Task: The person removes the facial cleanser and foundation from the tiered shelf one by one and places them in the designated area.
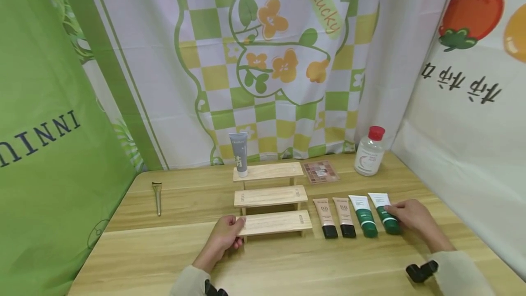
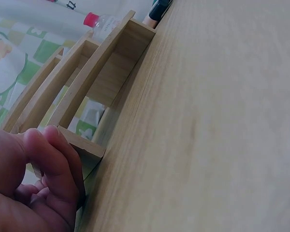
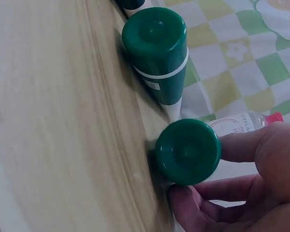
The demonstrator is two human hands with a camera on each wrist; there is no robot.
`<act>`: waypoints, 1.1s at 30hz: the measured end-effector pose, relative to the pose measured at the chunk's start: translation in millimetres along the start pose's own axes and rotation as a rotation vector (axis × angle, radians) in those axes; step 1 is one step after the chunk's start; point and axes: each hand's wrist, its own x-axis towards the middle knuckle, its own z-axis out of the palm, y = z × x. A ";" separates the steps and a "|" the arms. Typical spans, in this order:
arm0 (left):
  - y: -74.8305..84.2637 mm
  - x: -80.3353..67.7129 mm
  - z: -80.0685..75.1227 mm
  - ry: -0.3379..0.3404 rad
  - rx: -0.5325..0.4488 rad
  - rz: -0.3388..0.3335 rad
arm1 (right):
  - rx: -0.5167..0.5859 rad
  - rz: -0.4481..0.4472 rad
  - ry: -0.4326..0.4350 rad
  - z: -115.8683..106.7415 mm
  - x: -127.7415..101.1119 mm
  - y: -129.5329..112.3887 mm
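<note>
In the head view, a three-step wooden display stand [image 1: 273, 223] stands mid-table. My left hand [image 1: 225, 234] grips the left end of its lowest step, thumb on top and fingers curled beneath. My right hand [image 1: 412, 217] pinches the rightmost green-and-white squeeze tube [image 1: 380, 202], which lies on the table with its cap towards me. The right wrist view shows thumb and fingers at either side of its round green cap [image 3: 188, 152]. A second green-and-white tube [image 1: 360, 204] lies just left of it. Upright on the top step is a grey tube [image 1: 239, 152].
Two beige BB tubes [image 1: 323, 211] with black caps lie between the stand and the green tubes. Behind are a flat makeup palette [image 1: 320, 171] and a clear red-capped bottle [image 1: 369, 155]. A gold-coloured slim tool [image 1: 158, 200] lies at left. Curtains enclose the table.
</note>
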 end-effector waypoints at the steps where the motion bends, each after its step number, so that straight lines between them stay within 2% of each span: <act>1: 0.0 -0.1 -0.1 0.001 0.000 0.001 | -0.007 0.005 -0.003 -1.6 0.1 -0.1; 4: 0.6 0.4 -0.2 0.003 -0.002 0.000 | -0.035 -0.007 0.036 -10.4 0.1 -3.8; 8: 2.2 0.9 0.1 0.009 -0.003 -0.003 | -0.050 -0.092 0.186 -22.6 0.7 -25.4; 12: 3.1 0.7 0.7 0.009 -0.002 0.006 | -0.022 -0.214 0.300 -32.0 2.1 -68.0; 16: 2.9 -0.8 1.1 0.008 -0.005 0.009 | 0.071 -0.370 0.341 -36.9 4.0 -121.0; 20: 1.6 -3.6 0.6 0.002 0.002 0.015 | 0.183 -0.508 0.302 -29.2 9.5 -174.9; 26: 0.4 -4.0 -0.4 -0.007 -0.015 0.028 | 0.297 -0.645 0.153 3.5 26.6 -242.5; 29: 0.3 -3.4 -0.4 -0.010 -0.020 0.026 | 0.320 -0.674 0.073 25.7 31.4 -265.4; 33: 1.8 -3.6 1.7 -0.005 -0.018 0.026 | 0.286 -0.666 -0.010 54.5 37.0 -284.8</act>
